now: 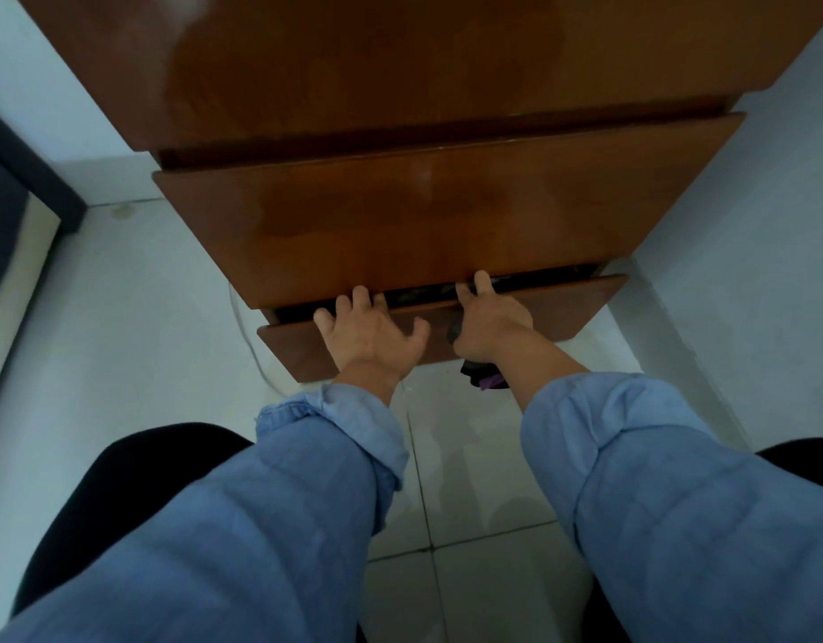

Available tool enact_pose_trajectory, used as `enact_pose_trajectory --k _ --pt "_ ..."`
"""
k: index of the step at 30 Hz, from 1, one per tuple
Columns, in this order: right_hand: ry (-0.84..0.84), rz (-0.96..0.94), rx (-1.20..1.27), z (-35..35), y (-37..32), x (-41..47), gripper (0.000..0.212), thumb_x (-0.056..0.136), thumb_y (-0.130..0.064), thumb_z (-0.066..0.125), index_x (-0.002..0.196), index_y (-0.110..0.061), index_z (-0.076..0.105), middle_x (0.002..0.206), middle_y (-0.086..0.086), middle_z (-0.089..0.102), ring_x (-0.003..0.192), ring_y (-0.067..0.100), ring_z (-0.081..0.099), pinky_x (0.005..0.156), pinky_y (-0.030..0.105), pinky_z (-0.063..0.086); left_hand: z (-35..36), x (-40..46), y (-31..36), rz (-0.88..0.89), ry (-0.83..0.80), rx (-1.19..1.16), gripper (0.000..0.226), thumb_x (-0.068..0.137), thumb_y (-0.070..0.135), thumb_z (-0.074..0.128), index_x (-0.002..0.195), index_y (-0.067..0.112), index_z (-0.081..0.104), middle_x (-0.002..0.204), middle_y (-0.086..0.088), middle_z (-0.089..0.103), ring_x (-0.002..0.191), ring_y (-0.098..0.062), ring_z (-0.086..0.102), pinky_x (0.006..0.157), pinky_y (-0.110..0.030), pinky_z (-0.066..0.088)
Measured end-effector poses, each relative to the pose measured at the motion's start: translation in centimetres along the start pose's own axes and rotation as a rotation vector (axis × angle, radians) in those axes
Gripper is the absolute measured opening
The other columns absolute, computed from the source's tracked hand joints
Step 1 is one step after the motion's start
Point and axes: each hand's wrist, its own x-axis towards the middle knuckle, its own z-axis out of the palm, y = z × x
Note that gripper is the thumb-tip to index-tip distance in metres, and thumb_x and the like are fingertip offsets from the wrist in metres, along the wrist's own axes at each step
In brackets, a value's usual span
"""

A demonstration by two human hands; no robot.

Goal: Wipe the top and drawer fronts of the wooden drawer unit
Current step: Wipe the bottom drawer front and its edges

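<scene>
The wooden drawer unit [423,76] is standing against a pale wall, its glossy top showing at the upper part of the view and two drawer fronts stepping out below it. The lower drawer [562,308] is sitting slightly pulled out, a dark gap showing above its front. The left hand [372,334] is resting on that drawer's top edge with fingers [360,297] spread and nearly straight, holding nothing. The right hand [490,320] is gripping the same edge, its fingers hooking into the gap, while a dark cloth [481,375] with a purple bit is hanging beneath the wrist. Blue sleeves [655,480] are reaching over the white tiled floor [469,480].
</scene>
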Motion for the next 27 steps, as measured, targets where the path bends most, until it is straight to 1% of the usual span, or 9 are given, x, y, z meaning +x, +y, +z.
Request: enact_pose_trajectory --k 2,4,8,11,15,17,20,24,27 --pt "-0.022 -0.013 0.152 0.1 0.8 -0.3 0.081 0.085 -0.029 0.059 0.149 -0.029 0.009 0.155 -0.004 -0.003 0.118 0.033 0.049 0.077 0.035 0.046 -0.5 -0.1 0.3 -0.004 -0.061 0.013 0.071 0.079 0.065 0.033 0.127 0.016 0.051 0.117 -0.005 0.044 0.110 -0.028 0.042 0.095 -0.048 0.023" --pt "0.036 -0.022 0.322 0.7 1.9 -1.3 0.078 0.082 -0.027 0.062 0.147 -0.030 0.019 0.149 -0.004 0.007 0.106 0.032 0.054 0.077 0.036 0.047 -0.7 -0.8 1.1 0.005 -0.076 0.023 0.072 0.081 0.059 0.037 0.137 0.014 0.042 0.123 -0.006 0.041 0.117 -0.028 0.039 0.102 -0.050 0.021" --pt "0.400 0.031 0.530 1.7 5.1 -3.6 0.049 0.074 -0.017 0.065 0.116 -0.025 0.041 0.124 0.003 0.027 0.078 0.034 0.055 0.068 0.042 0.052 -0.8 -2.4 4.0 0.173 -0.060 0.005 0.076 0.088 0.048 0.039 0.150 0.011 0.017 0.146 -0.008 0.029 0.137 -0.025 0.025 0.110 -0.048 0.019" --pt "0.561 0.125 0.618 0.7 8.3 -4.4 0.033 0.075 -0.012 0.061 0.106 -0.020 0.051 0.116 0.009 0.040 0.080 0.037 0.056 0.069 0.042 0.051 -1.1 -2.5 7.4 0.341 -0.157 -0.011 0.079 0.092 0.044 0.042 0.153 0.012 0.004 0.159 -0.005 0.011 0.147 -0.022 0.005 0.117 -0.047 0.010" --pt "0.733 0.242 0.697 -0.8 12.2 -3.9 0.037 0.077 -0.007 0.059 0.113 -0.017 0.058 0.118 0.015 0.049 0.091 0.039 0.059 0.076 0.045 0.053 -1.6 -2.2 11.4 0.472 -0.231 -0.005 0.080 0.095 0.041 0.041 0.152 0.011 -0.005 0.161 -0.003 -0.007 0.148 -0.020 -0.009 0.118 -0.050 -0.001" --pt "0.752 0.267 0.756 -1.4 13.5 -3.2 0.041 0.080 -0.007 0.058 0.120 -0.017 0.057 0.124 0.014 0.049 0.096 0.041 0.059 0.078 0.052 0.054 -1.5 -1.9 12.7 0.497 -0.263 -0.010 0.081 0.095 0.041 0.040 0.152 0.010 -0.008 0.161 -0.004 -0.012 0.147 -0.020 -0.012 0.118 -0.050 -0.004" --pt "0.750 0.337 0.731 -1.5 15.1 -1.8 0.043 0.083 -0.008 0.055 0.126 -0.014 0.056 0.125 0.016 0.057 0.105 0.038 0.060 0.087 0.050 0.052 -0.5 -2.0 13.4 0.479 -0.318 0.011 0.087 0.092 0.046 0.041 0.151 0.009 -0.011 0.159 -0.005 -0.019 0.146 -0.020 -0.016 0.117 -0.050 -0.009" --pt "0.582 0.418 0.773 -0.5 16.2 -0.3 0.042 0.087 -0.003 0.044 0.122 -0.020 0.060 0.108 0.022 0.064 0.087 0.045 0.064 0.067 0.055 0.057 1.2 -2.2 12.9 0.512 -0.271 0.088 0.096 0.083 0.052 0.044 0.151 0.007 -0.007 0.157 -0.005 -0.026 0.145 -0.019 -0.022 0.116 -0.051 -0.012" --pt "0.566 0.401 0.598 0.2 16.1 0.3 0.045 0.087 0.000 0.046 0.127 -0.017 0.056 0.125 0.016 0.059 0.101 0.040 0.061 0.077 0.050 0.056 1.9 -1.9 12.9 0.525 -0.243 0.057 0.098 0.080 0.053 0.044 0.152 0.010 -0.009 0.157 -0.004 -0.025 0.145 -0.018 -0.021 0.115 -0.050 -0.014"
